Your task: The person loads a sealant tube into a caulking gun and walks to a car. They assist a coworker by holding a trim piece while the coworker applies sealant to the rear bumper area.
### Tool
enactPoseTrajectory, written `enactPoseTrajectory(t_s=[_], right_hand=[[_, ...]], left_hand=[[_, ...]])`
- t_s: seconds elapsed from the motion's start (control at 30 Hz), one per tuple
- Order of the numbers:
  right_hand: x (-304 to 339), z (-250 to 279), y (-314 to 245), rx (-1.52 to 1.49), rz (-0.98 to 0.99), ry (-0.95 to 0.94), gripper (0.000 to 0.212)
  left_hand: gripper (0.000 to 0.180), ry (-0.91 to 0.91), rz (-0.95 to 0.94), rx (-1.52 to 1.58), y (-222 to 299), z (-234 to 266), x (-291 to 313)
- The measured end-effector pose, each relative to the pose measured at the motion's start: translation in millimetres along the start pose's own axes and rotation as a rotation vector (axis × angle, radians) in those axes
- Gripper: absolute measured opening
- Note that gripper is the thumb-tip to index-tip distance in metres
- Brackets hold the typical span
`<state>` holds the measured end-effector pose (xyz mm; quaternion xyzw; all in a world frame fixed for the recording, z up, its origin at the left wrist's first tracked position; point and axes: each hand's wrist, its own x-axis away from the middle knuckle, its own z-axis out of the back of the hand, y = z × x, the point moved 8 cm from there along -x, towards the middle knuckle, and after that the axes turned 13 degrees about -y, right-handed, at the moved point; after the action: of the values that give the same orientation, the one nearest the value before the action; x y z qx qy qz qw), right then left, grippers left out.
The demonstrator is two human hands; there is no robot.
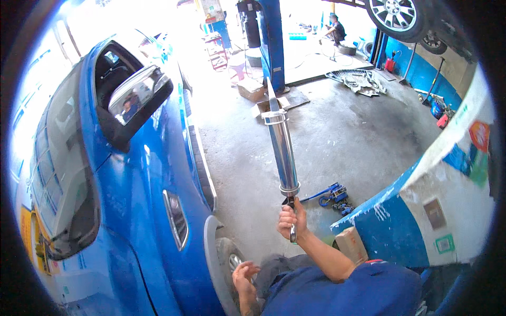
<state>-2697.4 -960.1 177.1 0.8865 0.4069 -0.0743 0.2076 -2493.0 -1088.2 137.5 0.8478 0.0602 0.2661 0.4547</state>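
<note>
My right hand [291, 218] is wrapped round the handle of a caulking gun [282, 150] with a shiny metal barrel. It points up and away from me, its pale tapered nozzle [272, 95] at the far end. The gun is held in the air above the grey floor, beside the blue vehicle. Lower down, my left hand [245, 277] is empty, with loosely bent fingers apart. It is close to the vehicle's front wheel [230, 258] and fender.
A blue vehicle [153, 210] with a protruding side mirror [138, 100] fills the left side. A blue floor jack [334, 199] and a cardboard box [351, 245] are at right, by a blue-and-white wall [390, 226]. Farther off stand a blue lift post [273, 42] and a crouching person [335, 30].
</note>
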Motion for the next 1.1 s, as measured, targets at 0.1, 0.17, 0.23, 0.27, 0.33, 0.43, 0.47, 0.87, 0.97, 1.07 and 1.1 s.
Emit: enactPoseTrajectory(t_s=[0.1,0.17,0.23,0.27,0.33,0.43,0.47,0.87,0.97,1.07,1.1], right_hand=[[-25,3,-47,0.125,0.032,0.047,0.045],[-44,12,-80,0.058,0.064,0.056,0.044],[-75,17,-120,0.075,0.05,0.015,0.037],[-91,24,-147,0.201,0.045,0.063,0.034],[-119,36,-193,0.421,0.036,0.172,0.028],[-171,50,-274,0.684,0.09,0.375,0.016],[-185,51,-301,0.763,0.122,0.434,0.015],[-347,123,-502,1.207,-0.32,0.786,0.037],[-436,127,-563,1.295,-0.248,0.863,0.033],[-529,130,-613,1.359,-0.159,0.979,0.024],[-557,133,-625,1.367,-0.149,1.026,0.022]], left_hand=[[0.029,-0.076,0.103,-0.086,14,-29,-87],[0.029,-0.163,0.116,-0.117,26,-49,-149],[0.029,-0.254,0.095,-0.145,40,-81,-223],[0.029,-0.308,0.058,-0.152,50,-102,-265],[0.029,-0.386,0.024,-0.132,67,-145,-349],[0.032,-0.506,-0.105,0.002,78,-241,-496],[0.032,-0.534,0.065,0.133,58,-273,-539],[0.032,-0.477,0.606,0.744,-7,-358,-804],[0.039,-0.5,0.478,0.71,62,-384,-879],[0.045,-0.518,0.277,0.573,143,-405,-957],[0.045,-0.496,0.221,0.56,165,-410,-981]])
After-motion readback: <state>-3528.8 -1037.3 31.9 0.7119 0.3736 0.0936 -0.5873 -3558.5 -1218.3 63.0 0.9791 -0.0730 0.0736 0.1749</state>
